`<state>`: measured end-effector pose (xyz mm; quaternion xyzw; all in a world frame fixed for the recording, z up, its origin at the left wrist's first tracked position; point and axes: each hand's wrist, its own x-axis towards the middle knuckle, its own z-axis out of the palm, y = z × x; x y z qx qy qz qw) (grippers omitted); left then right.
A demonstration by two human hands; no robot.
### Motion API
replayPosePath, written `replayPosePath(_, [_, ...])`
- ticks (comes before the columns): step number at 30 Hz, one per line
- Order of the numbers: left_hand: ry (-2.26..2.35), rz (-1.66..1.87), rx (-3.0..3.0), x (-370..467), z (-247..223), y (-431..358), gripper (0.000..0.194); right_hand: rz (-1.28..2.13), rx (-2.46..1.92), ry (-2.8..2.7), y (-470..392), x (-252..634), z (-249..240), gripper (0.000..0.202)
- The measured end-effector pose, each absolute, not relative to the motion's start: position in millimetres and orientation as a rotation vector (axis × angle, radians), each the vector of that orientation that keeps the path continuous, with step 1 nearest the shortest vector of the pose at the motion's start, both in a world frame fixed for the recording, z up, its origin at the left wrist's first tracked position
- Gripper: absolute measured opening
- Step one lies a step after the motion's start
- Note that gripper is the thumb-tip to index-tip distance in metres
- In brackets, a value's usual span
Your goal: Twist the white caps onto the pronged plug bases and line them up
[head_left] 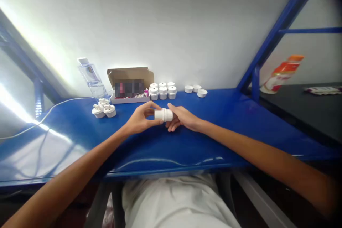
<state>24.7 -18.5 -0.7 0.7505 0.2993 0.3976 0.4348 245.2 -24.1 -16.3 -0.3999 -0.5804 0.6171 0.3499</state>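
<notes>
A white plastic cylindrical fitting [163, 115] with a raised band round its middle lies sideways between my hands, just above the blue table. My left hand [144, 117] grips its left end, thumb below and fingers above. On the other end is my right hand [183, 117], with the thumb on top and the fingers curled underneath. Behind them, several white two-part round fittings [162, 92] stand in stacked rows. Three white open caps [202, 93] sit to the right of these. To the left is a cluster of white round pieces [104, 108] with uneven tops.
An open cardboard box [130, 74] stands against the wall, its contents partly blurred. A clear bottle [92, 78] is behind the left cluster. A white cable [57, 105] runs along the blue table [221, 124]. Beyond the blue frame [269, 42] stands an orange-capped bottle [283, 73].
</notes>
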Motion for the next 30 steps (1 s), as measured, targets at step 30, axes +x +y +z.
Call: replayPosePath(30, [0.853,0.995,1.757,26.0,6.5,-20.7,0.048,1.416,-0.887,-1.643,-19.2,260.4,-7.9,0.042])
